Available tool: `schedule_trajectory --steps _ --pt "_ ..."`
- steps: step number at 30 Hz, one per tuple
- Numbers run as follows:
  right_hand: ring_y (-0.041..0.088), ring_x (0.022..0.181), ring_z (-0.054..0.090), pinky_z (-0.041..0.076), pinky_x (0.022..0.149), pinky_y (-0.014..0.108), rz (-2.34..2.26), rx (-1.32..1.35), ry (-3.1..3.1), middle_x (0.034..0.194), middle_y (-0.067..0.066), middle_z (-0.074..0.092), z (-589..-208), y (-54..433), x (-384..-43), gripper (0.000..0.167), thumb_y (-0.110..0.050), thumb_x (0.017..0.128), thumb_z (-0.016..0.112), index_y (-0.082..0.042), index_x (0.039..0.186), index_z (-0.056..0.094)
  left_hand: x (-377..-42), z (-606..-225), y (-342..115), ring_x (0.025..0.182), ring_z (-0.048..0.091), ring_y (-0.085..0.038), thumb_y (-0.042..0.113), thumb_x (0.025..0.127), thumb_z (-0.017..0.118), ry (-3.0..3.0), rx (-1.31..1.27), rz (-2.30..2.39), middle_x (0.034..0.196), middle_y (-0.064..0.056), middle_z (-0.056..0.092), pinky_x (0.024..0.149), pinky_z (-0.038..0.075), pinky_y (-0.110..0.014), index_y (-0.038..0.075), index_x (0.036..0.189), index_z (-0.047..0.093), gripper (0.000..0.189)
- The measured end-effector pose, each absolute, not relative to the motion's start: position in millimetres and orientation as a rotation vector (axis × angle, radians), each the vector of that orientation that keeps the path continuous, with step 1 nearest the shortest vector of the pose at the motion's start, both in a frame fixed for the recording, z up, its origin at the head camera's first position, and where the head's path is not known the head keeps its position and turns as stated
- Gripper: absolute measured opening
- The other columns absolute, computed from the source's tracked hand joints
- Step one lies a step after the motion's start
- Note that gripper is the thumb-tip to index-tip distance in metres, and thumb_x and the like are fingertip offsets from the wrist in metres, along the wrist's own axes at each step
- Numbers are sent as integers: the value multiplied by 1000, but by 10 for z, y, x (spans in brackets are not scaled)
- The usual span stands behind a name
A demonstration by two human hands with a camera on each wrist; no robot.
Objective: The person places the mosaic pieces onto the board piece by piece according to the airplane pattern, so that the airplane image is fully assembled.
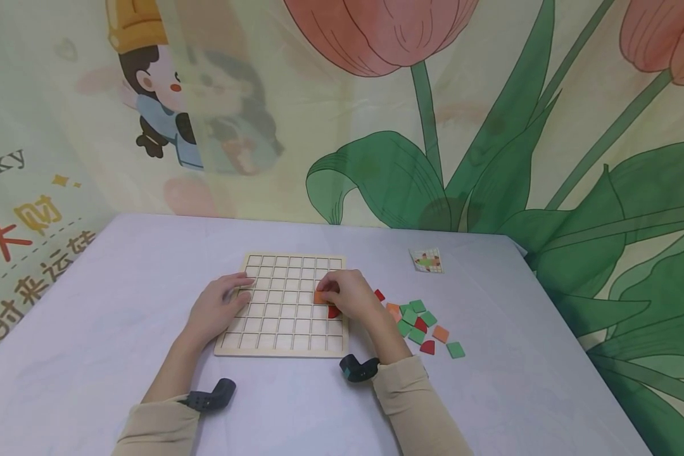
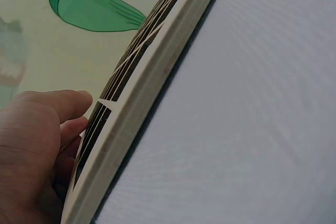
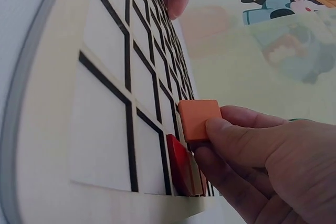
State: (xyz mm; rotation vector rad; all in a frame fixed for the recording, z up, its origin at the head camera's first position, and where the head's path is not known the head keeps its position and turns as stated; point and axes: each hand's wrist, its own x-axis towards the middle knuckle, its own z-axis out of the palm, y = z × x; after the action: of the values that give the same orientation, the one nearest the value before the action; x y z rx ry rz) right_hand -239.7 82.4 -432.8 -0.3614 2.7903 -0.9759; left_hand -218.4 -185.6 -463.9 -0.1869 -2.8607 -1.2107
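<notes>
A wooden grid board (image 1: 279, 316) lies flat on the white-covered table. Between thumb and fingers, my right hand (image 1: 350, 294) pinches an orange square tile (image 3: 198, 119) over the right part of the grid. Just in front of that tile, a red tile (image 3: 181, 166) with a curved edge sits in a cell near the board's right border. My left hand (image 1: 219, 304) rests at the board's left edge, its fingers reaching loosely over the border and holding no tile. From the left wrist, the board's side (image 2: 152, 87) shows beside the thumb.
Loose tiles lie right of the board: several green ones (image 1: 456, 349), some red (image 1: 427, 347) and orange (image 1: 441, 334). Behind them is a small picture card (image 1: 427, 260). A printed backdrop (image 1: 376, 158) stands along the table's far edge.
</notes>
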Motion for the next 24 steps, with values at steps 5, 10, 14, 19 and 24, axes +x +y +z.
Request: schedule_trajectory --steps 5,10,14,19,24 --pt "10 76 57 49 69 22 -977 -435 2766 83 -7 65 -4290 840 -2380 11 -10 86 69 -17 93 70 -2185 -4640 -1861 139 29 -40 23 95 55 -2861 -192 -1209 146 -16 43 112 19 -56 6 128 58 37" --pt "10 69 56 48 63 21 -942 -521 2728 78 -6 63 -4255 842 -2355 9 -10 86 69 -17 92 70 -2185 -4634 -1863 139 29 -40 23 95 55 -2862 -192 -1208 146 -16 43 112 19 -55 6 128 58 37" --pt "9 71 57 48 66 21 -907 -548 2719 81 -6 64 -4239 852 -2352 9 -11 86 69 -18 92 70 -2188 -4635 -1858 140 28 -39 24 95 55 -2868 -182 -1207 146 -15 42 112 19 -55 7 128 57 38" --pt "9 77 57 48 71 22 -868 -522 2735 84 -7 66 -4242 873 -2366 8 -12 84 71 -18 90 71 -2192 -4641 -1852 140 28 -38 26 95 54 -2877 -168 -1199 147 -15 42 113 19 -55 8 129 57 39" --pt "9 69 58 49 64 22 -895 -512 2696 78 -5 65 -4248 872 -2369 7 -11 84 72 -17 88 71 -2194 -4643 -1855 140 28 -39 26 95 55 -2880 -169 -1191 147 -15 42 113 19 -55 7 129 57 38"
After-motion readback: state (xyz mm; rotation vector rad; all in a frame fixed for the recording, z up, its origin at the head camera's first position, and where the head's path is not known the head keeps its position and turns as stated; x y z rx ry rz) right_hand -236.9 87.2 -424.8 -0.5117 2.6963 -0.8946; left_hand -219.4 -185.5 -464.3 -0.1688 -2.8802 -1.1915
